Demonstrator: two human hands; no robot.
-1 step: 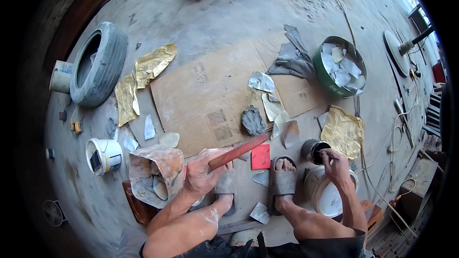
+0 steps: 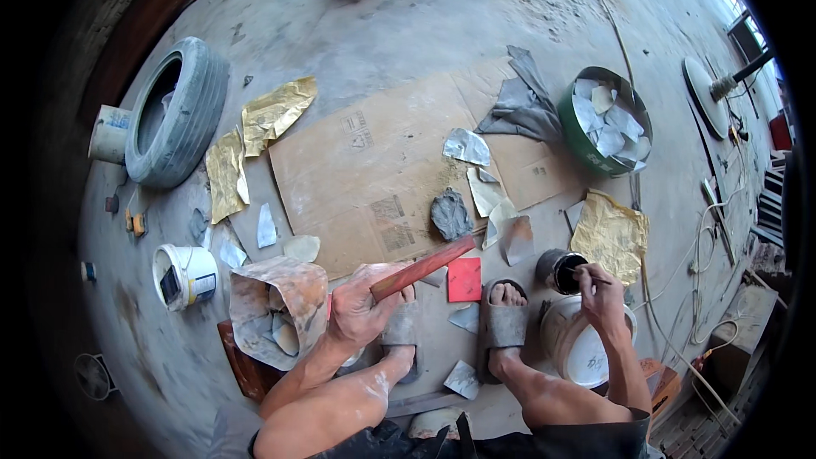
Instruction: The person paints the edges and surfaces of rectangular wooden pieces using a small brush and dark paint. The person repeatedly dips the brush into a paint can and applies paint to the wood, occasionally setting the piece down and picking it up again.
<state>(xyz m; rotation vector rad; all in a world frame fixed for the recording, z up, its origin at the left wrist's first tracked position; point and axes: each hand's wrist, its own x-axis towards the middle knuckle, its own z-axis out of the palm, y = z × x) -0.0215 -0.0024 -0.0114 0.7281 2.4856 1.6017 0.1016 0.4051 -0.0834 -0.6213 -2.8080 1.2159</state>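
Observation:
My left hand (image 2: 357,310) is closed around one end of a reddish-brown wooden strip (image 2: 422,269), which slants up to the right above the sandals. My right hand (image 2: 601,299) pinches a thin dark stick-like tool (image 2: 597,278); whether its tip carries bristles is hidden. That tool reaches toward the mouth of a small dark can (image 2: 551,265), whose inside looks black. Below the can stands a white lidded bucket (image 2: 585,355). A square red sheet (image 2: 464,280) lies on the floor between the wooden strip and my right foot.
Flattened cardboard (image 2: 340,178) covers the middle floor, with a crumpled grey cloth (image 2: 450,214) and torn sandpaper-like pieces. At left are a tyre (image 2: 204,119), a white tub (image 2: 197,265) and an open bag of scraps (image 2: 246,314). A green basin (image 2: 582,140) holds pale scraps.
My right hand has shifted slightly right and down, and the thin tool now shows more clearly above its fingers. The wooden strip in my left hand has barely moved.

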